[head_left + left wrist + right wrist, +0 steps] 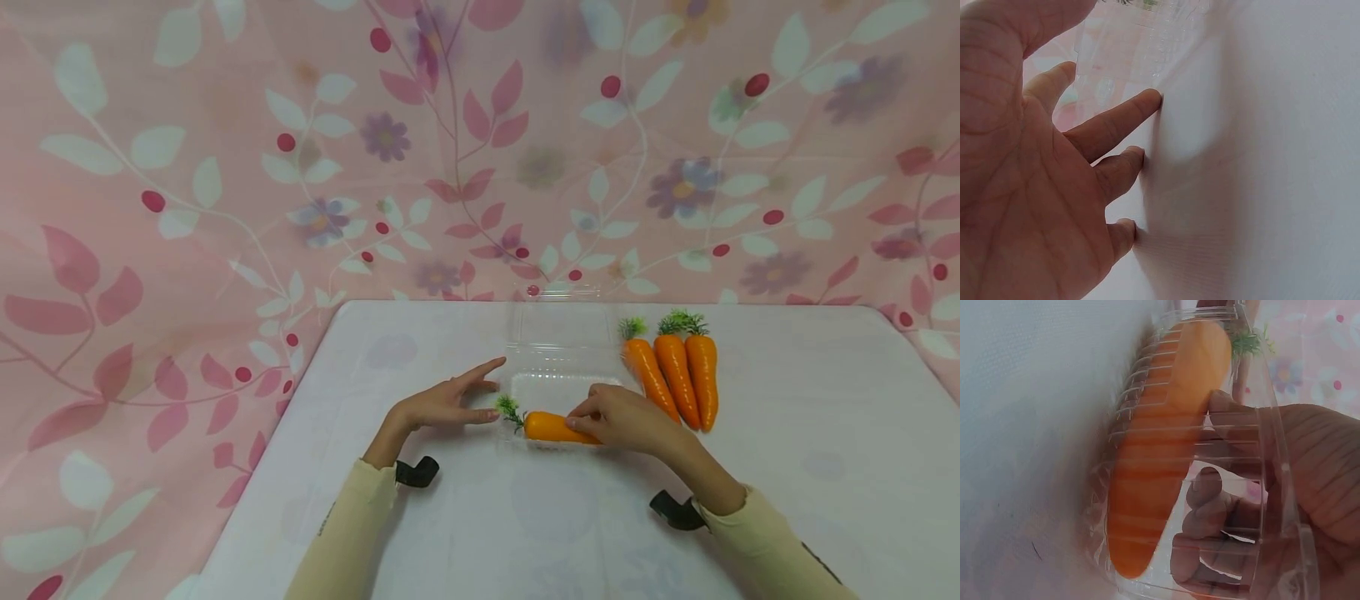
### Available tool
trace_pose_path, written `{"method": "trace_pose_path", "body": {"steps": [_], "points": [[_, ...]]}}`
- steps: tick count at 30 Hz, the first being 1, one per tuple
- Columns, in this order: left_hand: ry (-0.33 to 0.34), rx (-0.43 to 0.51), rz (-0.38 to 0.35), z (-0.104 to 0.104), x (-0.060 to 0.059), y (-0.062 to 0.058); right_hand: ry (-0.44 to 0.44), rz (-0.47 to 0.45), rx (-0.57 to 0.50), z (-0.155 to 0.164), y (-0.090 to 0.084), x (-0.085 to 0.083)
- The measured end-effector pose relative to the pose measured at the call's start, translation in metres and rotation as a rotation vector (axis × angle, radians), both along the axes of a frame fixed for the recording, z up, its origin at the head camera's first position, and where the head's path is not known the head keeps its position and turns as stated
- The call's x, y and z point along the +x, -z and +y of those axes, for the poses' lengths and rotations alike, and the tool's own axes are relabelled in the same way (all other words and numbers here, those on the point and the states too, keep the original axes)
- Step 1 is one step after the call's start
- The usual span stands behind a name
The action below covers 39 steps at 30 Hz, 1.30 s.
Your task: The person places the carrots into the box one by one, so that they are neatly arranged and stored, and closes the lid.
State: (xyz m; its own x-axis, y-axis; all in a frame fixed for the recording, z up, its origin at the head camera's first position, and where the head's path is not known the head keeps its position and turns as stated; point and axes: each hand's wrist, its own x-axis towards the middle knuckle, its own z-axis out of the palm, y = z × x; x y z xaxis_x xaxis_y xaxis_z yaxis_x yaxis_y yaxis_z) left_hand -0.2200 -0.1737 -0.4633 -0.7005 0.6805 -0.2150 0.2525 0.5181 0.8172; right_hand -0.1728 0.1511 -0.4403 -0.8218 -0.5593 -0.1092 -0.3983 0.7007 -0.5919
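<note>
An orange carrot (pixel 551 427) with a green leafy top lies lengthwise along the near wall inside a clear plastic clamshell box (pixel 558 321), whose lid stands raised at the back. My right hand (pixel 622 421) reaches into the box and pinches the carrot toward its narrow end between thumb and index finger. Through the clear wall, the right wrist view shows the thumb against the carrot (pixel 1154 450) and the other fingers curled beside it. My left hand (pixel 442 406) is at the box's left side, its fingers spread and its fingertips at the tabletop in the left wrist view.
Three more carrots (pixel 675 375) with green tops lie side by side just right of the box. A white cloth (pixel 825 467) covers the table. Behind it hangs a pink floral curtain (pixel 465 167). Black wrist mounts (pixel 678 510) stick out from both sleeves.
</note>
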Motion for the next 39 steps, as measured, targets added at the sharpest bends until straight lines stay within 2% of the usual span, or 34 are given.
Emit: {"method": "trace_pose_path", "body": {"steps": [12, 27, 31, 39], "points": [[-0.004, 0.0, -0.007, 0.0, 0.001, -0.002, 0.04, 0.023, 0.034, -0.005, -0.003, 0.002], [-0.022, -0.009, -0.005, 0.0, 0.001, 0.001, 0.013, 0.07, -0.092, 0.004, -0.013, 0.001], [-0.029, -0.023, -0.005, 0.001, 0.0, 0.001, 0.018, 0.059, -0.104, 0.008, -0.016, 0.001], [-0.025, -0.012, -0.02, 0.0, 0.001, 0.001, 0.023, 0.054, -0.084, 0.005, -0.01, 0.0]]}}
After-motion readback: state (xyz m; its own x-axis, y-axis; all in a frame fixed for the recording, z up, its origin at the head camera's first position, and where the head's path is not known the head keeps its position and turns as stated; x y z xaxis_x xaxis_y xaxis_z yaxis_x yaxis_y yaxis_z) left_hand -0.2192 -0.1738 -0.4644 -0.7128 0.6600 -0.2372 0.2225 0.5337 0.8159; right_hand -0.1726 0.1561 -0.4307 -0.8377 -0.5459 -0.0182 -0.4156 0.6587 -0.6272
